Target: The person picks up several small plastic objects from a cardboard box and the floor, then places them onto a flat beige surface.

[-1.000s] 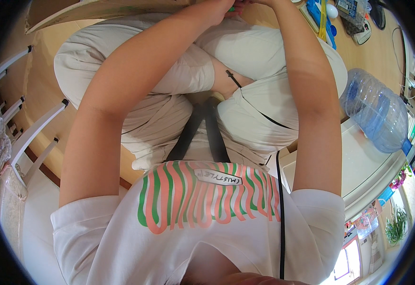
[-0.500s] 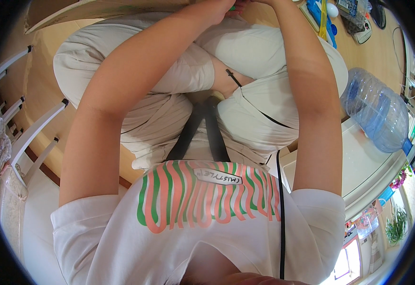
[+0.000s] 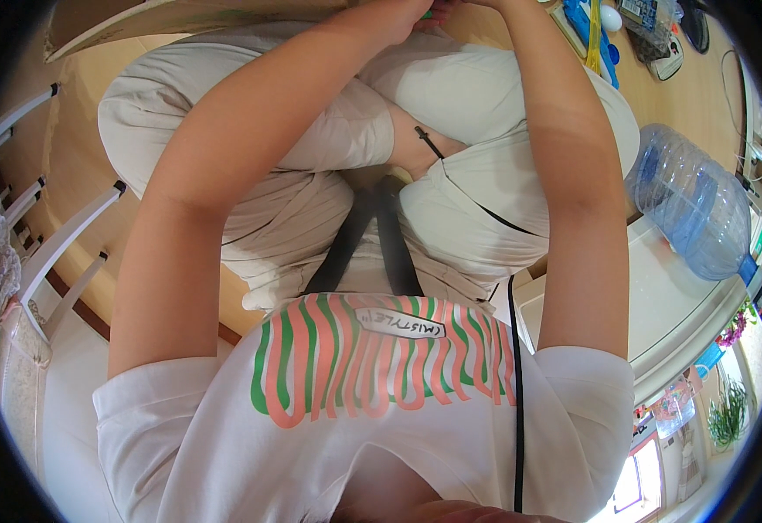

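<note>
Both of my forearms reach up to the top edge, where the hands come close together and are mostly cut off. My left hand shows only its wrist and the back part of the palm. Beside its fingers a small green thing peeks out, too little of it to name. Of my right hand just the wrist end is visible at the very edge. The fingers of both hands are out of sight or covered, so their grip does not show. Below the hands are my crossed legs in light trousers.
A brown cardboard piece stands at the far left. Blue tools, a white ball and a bagged circuit board lie at far right. A large clear water bottle lies right of my knee. White chair legs are at left.
</note>
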Action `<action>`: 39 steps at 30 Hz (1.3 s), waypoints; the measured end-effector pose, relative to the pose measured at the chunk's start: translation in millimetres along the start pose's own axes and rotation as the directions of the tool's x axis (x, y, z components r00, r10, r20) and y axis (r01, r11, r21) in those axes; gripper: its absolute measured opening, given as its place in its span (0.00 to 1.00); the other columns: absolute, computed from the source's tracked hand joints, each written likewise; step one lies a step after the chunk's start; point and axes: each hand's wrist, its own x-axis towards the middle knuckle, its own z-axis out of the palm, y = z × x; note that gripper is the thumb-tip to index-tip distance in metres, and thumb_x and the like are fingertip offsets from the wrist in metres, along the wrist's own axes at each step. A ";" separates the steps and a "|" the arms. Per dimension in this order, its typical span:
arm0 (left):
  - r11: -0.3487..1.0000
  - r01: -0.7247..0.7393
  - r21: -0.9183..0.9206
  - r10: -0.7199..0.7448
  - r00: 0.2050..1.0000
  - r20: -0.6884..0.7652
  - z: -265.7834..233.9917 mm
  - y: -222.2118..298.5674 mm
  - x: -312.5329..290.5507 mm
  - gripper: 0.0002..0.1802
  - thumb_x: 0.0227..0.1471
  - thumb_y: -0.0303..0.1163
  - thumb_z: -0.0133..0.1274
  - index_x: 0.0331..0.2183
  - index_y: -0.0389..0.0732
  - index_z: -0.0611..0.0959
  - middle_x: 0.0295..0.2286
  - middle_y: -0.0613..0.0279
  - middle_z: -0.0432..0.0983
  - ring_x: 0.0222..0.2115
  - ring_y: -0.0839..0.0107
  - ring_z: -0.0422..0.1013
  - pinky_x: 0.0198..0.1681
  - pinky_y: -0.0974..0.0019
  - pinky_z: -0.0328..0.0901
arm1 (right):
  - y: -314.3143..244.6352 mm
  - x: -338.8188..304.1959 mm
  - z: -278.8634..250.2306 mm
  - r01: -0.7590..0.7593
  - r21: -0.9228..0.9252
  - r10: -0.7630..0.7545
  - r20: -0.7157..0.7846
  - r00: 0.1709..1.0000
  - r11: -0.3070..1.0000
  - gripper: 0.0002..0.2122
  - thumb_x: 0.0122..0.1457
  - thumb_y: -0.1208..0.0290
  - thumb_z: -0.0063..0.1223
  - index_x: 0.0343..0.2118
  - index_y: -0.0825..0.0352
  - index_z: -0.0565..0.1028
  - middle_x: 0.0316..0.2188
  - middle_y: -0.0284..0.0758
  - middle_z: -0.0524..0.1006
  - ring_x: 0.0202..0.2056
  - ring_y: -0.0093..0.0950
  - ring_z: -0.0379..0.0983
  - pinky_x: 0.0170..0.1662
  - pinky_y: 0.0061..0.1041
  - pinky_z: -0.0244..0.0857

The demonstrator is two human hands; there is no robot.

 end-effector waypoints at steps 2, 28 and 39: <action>1.000 -0.002 0.006 0.002 1.000 0.001 3.0 0.0 1.5 0.20 0.66 0.49 0.39 0.31 0.48 0.79 0.22 0.66 0.76 0.20 0.71 0.71 0.19 0.68 0.67 | 2.2 -1.9 -1.4 -0.020 -0.028 0.020 -0.014 1.000 0.999 0.16 0.57 0.61 0.52 0.40 0.70 0.82 0.38 0.54 0.81 0.41 0.50 0.80 0.44 0.42 0.73; 0.966 -0.177 0.187 0.186 0.982 -0.033 7.2 -3.1 3.6 0.23 0.67 0.46 0.38 0.34 0.41 0.82 0.24 0.60 0.77 0.23 0.69 0.71 0.27 0.64 0.66 | -14.9 -12.5 -20.4 -0.026 -0.120 0.035 0.068 0.997 0.992 0.19 0.46 0.63 0.67 0.40 0.70 0.82 0.37 0.54 0.82 0.41 0.50 0.80 0.43 0.42 0.73; 0.842 -0.202 0.499 0.282 0.955 -0.089 4.8 -2.2 6.9 0.28 0.67 0.46 0.35 0.40 0.34 0.84 0.35 0.50 0.82 0.37 0.60 0.75 0.43 0.56 0.67 | -12.5 -8.9 -20.3 0.006 -0.157 0.003 0.059 0.998 0.988 0.20 0.45 0.61 0.69 0.39 0.70 0.83 0.38 0.52 0.82 0.42 0.50 0.80 0.43 0.42 0.73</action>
